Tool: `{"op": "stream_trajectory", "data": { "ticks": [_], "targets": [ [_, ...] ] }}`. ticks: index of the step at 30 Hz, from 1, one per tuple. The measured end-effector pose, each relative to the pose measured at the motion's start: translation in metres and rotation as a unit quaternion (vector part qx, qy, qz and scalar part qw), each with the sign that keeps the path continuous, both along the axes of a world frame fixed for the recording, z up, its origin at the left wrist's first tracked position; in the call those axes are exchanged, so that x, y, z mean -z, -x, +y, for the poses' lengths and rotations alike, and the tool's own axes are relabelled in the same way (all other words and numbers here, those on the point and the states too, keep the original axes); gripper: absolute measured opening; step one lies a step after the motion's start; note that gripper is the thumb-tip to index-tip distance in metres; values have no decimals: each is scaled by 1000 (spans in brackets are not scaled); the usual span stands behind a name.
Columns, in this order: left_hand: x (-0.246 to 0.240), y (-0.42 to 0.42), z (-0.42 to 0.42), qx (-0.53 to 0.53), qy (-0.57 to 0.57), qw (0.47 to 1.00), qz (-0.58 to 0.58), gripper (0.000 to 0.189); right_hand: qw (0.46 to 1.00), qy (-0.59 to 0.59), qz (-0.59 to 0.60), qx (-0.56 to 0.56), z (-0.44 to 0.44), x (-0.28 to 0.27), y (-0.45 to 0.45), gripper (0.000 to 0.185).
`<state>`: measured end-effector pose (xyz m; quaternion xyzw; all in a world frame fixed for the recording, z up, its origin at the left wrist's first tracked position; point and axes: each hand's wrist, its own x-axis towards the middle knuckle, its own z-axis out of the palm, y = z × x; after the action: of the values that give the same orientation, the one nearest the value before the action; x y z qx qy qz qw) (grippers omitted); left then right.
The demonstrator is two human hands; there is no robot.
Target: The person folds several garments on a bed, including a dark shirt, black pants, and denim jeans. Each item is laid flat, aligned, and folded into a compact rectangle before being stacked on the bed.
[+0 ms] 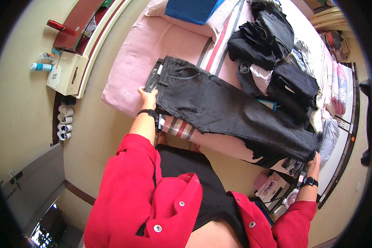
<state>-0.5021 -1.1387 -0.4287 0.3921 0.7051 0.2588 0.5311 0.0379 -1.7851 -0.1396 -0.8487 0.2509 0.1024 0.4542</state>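
Observation:
A pair of dark grey jeans [210, 96], folded lengthwise, stretches between my hands over the near edge of the bed. My left hand [148, 97] grips the waistband, thumb on top and the other fingers hidden beneath. The leg hems are held in my right hand [314, 161] at the far right, its fingers partly hidden by the cloth. A front pocket and belt loops show near the waist. Just behind the jeans lies a heap of dark clothes [263, 37], with a black folded garment [294, 80] and a blue-edged tag [267, 105] beside it.
The bed [136, 62] has a pink striped cover; a blue item [192, 11] rests on a pillow at its head. A cream cabinet [66, 74] and several white shoes [65, 119] stand left. At lower right are a small fan [291, 198] and a pink box [262, 183].

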Motion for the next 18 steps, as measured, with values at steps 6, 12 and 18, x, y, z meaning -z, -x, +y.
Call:
{"op": "stream_trajectory", "data": {
  "ticks": [6, 12, 18],
  "targets": [
    [6, 24, -7, 13, 195, 975, -103, 47, 994, -70, 65, -53, -2, -17, 17, 23],
    [-46, 7, 9, 66, 252, 958, -117, 35, 982, -177, -5, -69, 30, -15, 26, 27],
    [-93, 51, 90, 142, 125, 955, -227, 44, 968, -198, -39, -147, 95, -28, 38, 33]
  ]
}}
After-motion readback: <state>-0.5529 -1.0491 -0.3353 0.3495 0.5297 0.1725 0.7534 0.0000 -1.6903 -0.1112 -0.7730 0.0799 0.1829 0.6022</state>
